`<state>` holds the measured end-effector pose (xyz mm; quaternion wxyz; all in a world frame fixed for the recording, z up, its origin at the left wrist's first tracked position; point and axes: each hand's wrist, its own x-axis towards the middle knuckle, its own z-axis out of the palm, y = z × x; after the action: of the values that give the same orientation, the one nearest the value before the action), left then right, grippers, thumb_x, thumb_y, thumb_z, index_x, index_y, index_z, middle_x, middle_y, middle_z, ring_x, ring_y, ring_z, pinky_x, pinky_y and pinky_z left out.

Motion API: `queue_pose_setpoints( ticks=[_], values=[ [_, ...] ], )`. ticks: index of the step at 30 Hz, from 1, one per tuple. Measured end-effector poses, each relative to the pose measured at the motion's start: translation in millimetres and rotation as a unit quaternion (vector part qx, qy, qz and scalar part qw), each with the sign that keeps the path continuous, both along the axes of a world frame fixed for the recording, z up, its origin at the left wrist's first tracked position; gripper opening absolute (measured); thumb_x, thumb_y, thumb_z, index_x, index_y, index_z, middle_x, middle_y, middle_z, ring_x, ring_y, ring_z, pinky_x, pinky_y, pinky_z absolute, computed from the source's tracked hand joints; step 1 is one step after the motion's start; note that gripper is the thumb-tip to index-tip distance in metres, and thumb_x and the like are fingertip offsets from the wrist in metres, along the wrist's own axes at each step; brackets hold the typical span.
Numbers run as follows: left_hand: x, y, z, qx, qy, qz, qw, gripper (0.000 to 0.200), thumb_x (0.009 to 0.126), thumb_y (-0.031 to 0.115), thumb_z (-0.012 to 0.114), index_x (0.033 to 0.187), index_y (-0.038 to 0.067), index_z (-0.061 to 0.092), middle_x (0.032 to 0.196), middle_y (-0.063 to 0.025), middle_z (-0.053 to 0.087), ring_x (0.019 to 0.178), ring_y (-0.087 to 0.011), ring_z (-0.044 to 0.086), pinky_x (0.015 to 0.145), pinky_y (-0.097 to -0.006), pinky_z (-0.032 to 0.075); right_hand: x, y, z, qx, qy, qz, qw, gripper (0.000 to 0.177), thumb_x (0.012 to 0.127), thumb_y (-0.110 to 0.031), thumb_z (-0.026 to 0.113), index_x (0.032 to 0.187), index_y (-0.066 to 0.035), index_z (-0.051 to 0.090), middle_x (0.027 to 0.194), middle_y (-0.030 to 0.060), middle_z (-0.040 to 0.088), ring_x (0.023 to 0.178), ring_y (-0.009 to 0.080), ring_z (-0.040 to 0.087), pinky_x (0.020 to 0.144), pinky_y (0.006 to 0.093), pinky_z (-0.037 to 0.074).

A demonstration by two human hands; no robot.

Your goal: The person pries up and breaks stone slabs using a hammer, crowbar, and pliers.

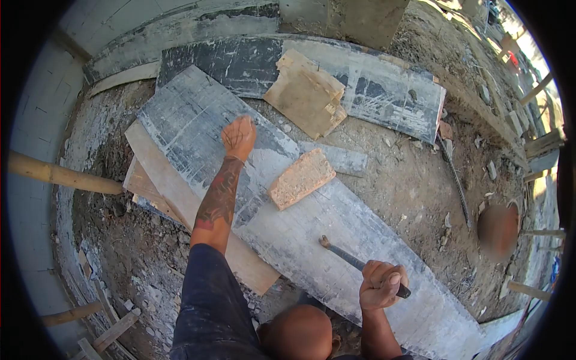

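My left hand (239, 137) is closed in a fist over the upper part of a long, scuffed grey board (360, 240); anything inside its fingers is hidden. At the lower right, my right hand (383, 284) is wrapped round one end of a short metal bar (347, 257). The bar's far end is brownish and slightly bent, pointing up and left above the board. Between my hands, a rough orange-tan brick (302, 179) lies on the board.
More stained boards (390, 90) lie at the back, one with a torn brown sheet (306, 93) on it. A bamboo pole (66, 173) juts in from the left. Rebar (456, 180) lies on the dirt at right. A blurred round shape (300, 333) is at the bottom.
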<state>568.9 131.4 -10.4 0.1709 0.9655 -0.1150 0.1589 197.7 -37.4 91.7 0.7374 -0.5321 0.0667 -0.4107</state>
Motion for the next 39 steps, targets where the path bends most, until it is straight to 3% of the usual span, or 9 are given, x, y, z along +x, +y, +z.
queue_pose_setpoints(
  ticks=[3, 6, 9, 10, 18, 21, 25, 35, 39],
  values=[
    [-7, 5, 5, 0.034, 0.061, -0.026, 0.997, 0.026, 0.083, 0.027, 0.053, 0.077, 0.003, 0.06, 0.079, -0.0167, 0.062, 0.071, -0.0348, 0.059, 0.06, -0.0437, 0.045, -5, 3, -2, 0.02, 0.013, -0.01, 1.0, 0.036, 0.09, -0.022, 0.046, 0.062, -0.01, 0.029, 0.045, -0.0006, 0.028, 0.037, 0.0085, 0.023, 0.036, 0.0259, 0.021],
    [-2, -6, -1, 0.039, -0.072, -0.05, 0.995, 0.025, 0.083, 0.026, 0.053, 0.074, 0.004, 0.06, 0.082, -0.0161, 0.062, 0.072, -0.0344, 0.059, 0.06, -0.0431, 0.046, -5, -5, -1, 0.021, -0.008, -0.011, 1.0, 0.035, 0.089, -0.021, 0.046, 0.061, -0.008, 0.03, 0.046, 0.0011, 0.031, 0.038, 0.0095, 0.026, 0.035, 0.0268, 0.022],
    [-2, 11, -19, 0.034, 0.035, -0.031, 0.998, 0.025, 0.083, 0.026, 0.053, 0.074, 0.004, 0.06, 0.084, -0.0157, 0.061, 0.073, -0.0341, 0.059, 0.061, -0.0421, 0.046, -11, -1, -3, 0.05, 0.012, -0.013, 0.999, 0.035, 0.089, -0.021, 0.047, 0.062, -0.008, 0.03, 0.046, 0.0011, 0.031, 0.038, 0.0097, 0.025, 0.036, 0.0271, 0.023],
    [2, 2, -30, 0.061, -0.049, -0.035, 0.996, 0.024, 0.083, 0.025, 0.053, 0.073, 0.004, 0.06, 0.082, -0.0155, 0.061, 0.072, -0.0338, 0.059, 0.061, -0.0413, 0.047, -11, 0, -3, 0.044, 0.017, -0.013, 0.999, 0.035, 0.089, -0.021, 0.047, 0.062, -0.008, 0.03, 0.045, 0.0011, 0.031, 0.038, 0.0096, 0.026, 0.036, 0.0271, 0.023],
    [6, -13, -20, 0.117, -0.003, -0.028, 0.993, 0.026, 0.084, 0.027, 0.049, 0.08, 0.004, 0.062, 0.085, -0.015, 0.061, 0.075, -0.0324, 0.061, 0.065, -0.0434, 0.047, -5, 7, 0, -0.005, 0.013, 0.002, 1.0, 0.036, 0.092, -0.024, 0.045, 0.062, -0.012, 0.028, 0.046, -0.0021, 0.026, 0.037, 0.0077, 0.021, 0.036, 0.0259, 0.021],
    [-13, 12, -2, -0.003, -0.006, -0.041, 0.999, 0.028, 0.083, 0.029, 0.049, 0.083, 0.005, 0.063, 0.086, -0.0182, 0.062, 0.077, -0.0338, 0.061, 0.066, -0.044, 0.046, 0, 0, 1, 0.019, 0.004, -0.015, 1.0, 0.035, 0.089, -0.022, 0.047, 0.061, -0.01, 0.029, 0.045, 0.0001, 0.03, 0.038, 0.0092, 0.025, 0.036, 0.0264, 0.022],
    [-4, -24, 22, 0.04, 0.131, 0.065, 0.988, 0.029, 0.083, 0.028, 0.048, 0.081, 0.004, 0.065, 0.078, -0.0161, 0.063, 0.073, -0.0348, 0.061, 0.063, -0.0444, 0.048, -6, -1, 1, 0.041, 0.023, -0.016, 0.999, 0.037, 0.089, -0.023, 0.048, 0.061, -0.01, 0.028, 0.045, -0.0002, 0.028, 0.038, 0.0093, 0.025, 0.037, 0.0259, 0.023],
    [7, -2, 3, 0.068, 0.053, 0.095, 0.992, 0.033, 0.083, 0.032, 0.049, 0.079, 0.002, 0.065, 0.084, -0.02, 0.063, 0.075, -0.0347, 0.061, 0.065, -0.0449, 0.048, -10, -10, -3, 0.093, 0.019, -0.048, 0.994, 0.038, 0.088, -0.024, 0.048, 0.06, -0.011, 0.026, 0.044, -0.0008, 0.024, 0.037, 0.0095, 0.022, 0.036, 0.027, 0.021],
    [3, 12, 4, 0.052, 0.023, -0.047, 0.997, 0.031, 0.085, 0.032, 0.048, 0.084, 0.005, 0.064, 0.084, -0.0157, 0.063, 0.074, -0.0331, 0.061, 0.065, -0.0445, 0.047, -11, -8, -5, 0.084, 0.023, -0.04, 0.995, 0.037, 0.088, -0.024, 0.048, 0.06, -0.011, 0.027, 0.044, -0.0003, 0.025, 0.037, 0.0094, 0.023, 0.036, 0.0271, 0.021]
  ],
)
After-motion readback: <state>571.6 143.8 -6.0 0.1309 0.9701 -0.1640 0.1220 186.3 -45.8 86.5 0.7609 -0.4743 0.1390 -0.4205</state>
